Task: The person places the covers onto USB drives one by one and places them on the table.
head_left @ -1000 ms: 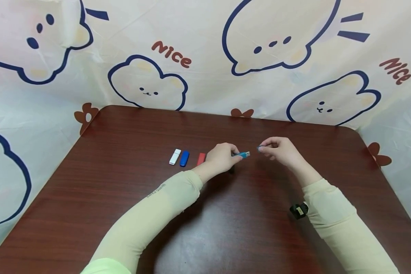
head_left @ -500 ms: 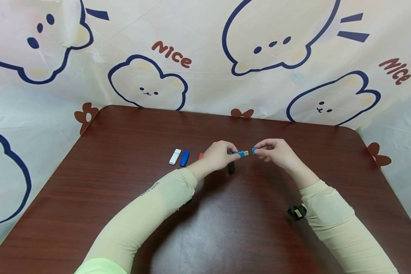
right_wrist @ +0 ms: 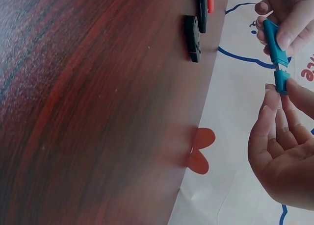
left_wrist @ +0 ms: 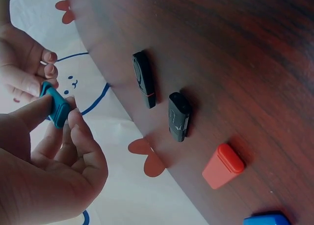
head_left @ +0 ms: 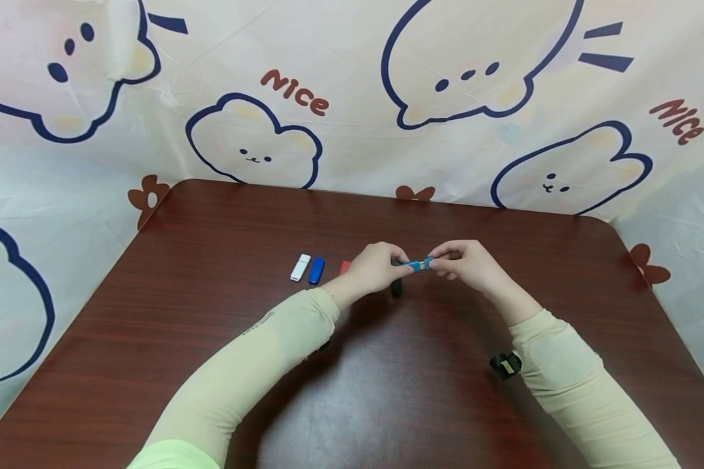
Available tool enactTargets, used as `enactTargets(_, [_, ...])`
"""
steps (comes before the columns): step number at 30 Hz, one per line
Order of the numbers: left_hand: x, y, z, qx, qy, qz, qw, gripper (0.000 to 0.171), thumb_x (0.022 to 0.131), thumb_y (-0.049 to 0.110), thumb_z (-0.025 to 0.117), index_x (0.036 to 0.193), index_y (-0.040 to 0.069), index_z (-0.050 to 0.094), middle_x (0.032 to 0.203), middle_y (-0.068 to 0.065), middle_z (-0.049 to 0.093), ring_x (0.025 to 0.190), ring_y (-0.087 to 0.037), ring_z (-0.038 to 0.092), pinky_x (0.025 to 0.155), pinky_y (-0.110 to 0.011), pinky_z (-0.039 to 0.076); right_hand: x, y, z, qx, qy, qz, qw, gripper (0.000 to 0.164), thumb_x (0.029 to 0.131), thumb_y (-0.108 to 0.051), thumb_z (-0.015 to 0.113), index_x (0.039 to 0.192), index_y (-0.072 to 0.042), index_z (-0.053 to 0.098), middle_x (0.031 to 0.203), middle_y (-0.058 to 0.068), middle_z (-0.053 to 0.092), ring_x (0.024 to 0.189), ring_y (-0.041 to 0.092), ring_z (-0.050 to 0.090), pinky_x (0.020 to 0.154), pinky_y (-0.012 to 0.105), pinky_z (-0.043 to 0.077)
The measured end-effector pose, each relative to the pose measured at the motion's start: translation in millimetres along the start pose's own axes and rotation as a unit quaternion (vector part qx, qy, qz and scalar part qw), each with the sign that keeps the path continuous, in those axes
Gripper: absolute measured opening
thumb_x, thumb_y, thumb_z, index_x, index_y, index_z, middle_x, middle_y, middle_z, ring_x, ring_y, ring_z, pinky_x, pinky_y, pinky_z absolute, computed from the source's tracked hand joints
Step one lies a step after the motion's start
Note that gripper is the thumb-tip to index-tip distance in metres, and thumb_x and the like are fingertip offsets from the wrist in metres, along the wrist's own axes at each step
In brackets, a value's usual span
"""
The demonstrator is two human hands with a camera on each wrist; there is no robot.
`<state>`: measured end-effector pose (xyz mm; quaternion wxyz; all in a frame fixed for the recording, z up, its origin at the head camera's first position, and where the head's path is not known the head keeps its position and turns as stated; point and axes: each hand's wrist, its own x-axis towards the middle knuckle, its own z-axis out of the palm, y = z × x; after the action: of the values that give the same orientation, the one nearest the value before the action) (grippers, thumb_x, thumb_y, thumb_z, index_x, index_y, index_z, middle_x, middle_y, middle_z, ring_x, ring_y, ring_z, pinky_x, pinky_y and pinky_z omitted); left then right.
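Note:
My left hand [head_left: 378,266] pinches the teal body of a USB flash drive [right_wrist: 275,42] between thumb and fingers, its metal plug pointing right. From the other side my right hand [head_left: 466,262] pinches the matching teal cap [right_wrist: 281,82]. The cap sits at the plug's tip, and a short strip of metal still shows between cap and body in the right wrist view. Both hands are raised above the table, fingertips close together. In the left wrist view the teal drive [left_wrist: 59,107] shows between the left thumb and fingers.
On the dark wooden table [head_left: 211,326] lie a white flash drive [head_left: 300,268], a blue one [head_left: 316,270], a red one [left_wrist: 223,166] and two black ones, the nearer [left_wrist: 179,116] beside the farther [left_wrist: 143,80]. A patterned curtain [head_left: 352,98] hangs behind the table.
My right hand has moved left and slightly down, bringing the cap from apart to onto the plug's tip. The left hand shifted a little left, then held nearly still.

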<state>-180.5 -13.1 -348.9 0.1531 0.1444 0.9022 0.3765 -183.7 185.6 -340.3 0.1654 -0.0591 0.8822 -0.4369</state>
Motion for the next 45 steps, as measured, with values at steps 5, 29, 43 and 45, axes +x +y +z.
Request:
enactTargets(5, [-0.6, 0.4, 0.0, -0.001, 0.0, 0.0, 1.0, 0.016, 0.09, 0.029, 0.062, 0.091, 0.014, 0.07, 0.087, 0.001, 0.064, 0.07, -0.013, 0.049, 0.057, -0.022, 0.037, 0.1, -0.6, 0.4, 0.002, -0.001, -0.002, 1.0, 0.027, 0.092, -0.017, 0.06, 0.108, 0.003, 0.062, 0.092, 0.015, 0.068, 0.076, 0.015, 0.064, 0.073, 0.031, 0.052])
enactTargets(29, [-2.7, -2.9, -2.0, -0.037, 0.009, 0.013, 0.9992, 0.018, 0.089, 0.027, 0.064, 0.093, 0.01, 0.07, 0.082, -0.001, 0.06, 0.064, -0.011, 0.046, 0.055, -0.02, 0.036, -0.3, -1.5, 4.9, 0.022, -0.025, -0.005, 0.999, 0.027, 0.092, -0.016, 0.059, 0.109, 0.005, 0.062, 0.088, 0.014, 0.069, 0.08, 0.022, 0.066, 0.073, 0.03, 0.054])
enactTargets(43, [-4.5, -1.4, -3.9, -0.074, 0.001, 0.001, 0.9973, 0.018, 0.088, 0.023, 0.065, 0.094, 0.008, 0.071, 0.084, -0.003, 0.063, 0.067, -0.012, 0.044, 0.057, -0.02, 0.035, -2.2, 0.6, 9.0, 0.064, -0.018, -0.026, 0.997, 0.023, 0.091, -0.008, 0.059, 0.104, 0.01, 0.061, 0.088, 0.016, 0.071, 0.077, 0.018, 0.069, 0.075, 0.032, 0.055])
enactTargets(45, [-4.6, -1.1, -3.9, -0.076, 0.002, 0.001, 0.9971, 0.017, 0.088, 0.023, 0.065, 0.094, 0.007, 0.071, 0.085, -0.003, 0.064, 0.068, -0.012, 0.044, 0.057, -0.02, 0.035, -2.4, 0.5, 9.3, 0.064, -0.017, -0.026, 0.997, 0.023, 0.091, -0.008, 0.058, 0.104, 0.01, 0.061, 0.089, 0.016, 0.071, 0.078, 0.018, 0.069, 0.076, 0.033, 0.055])
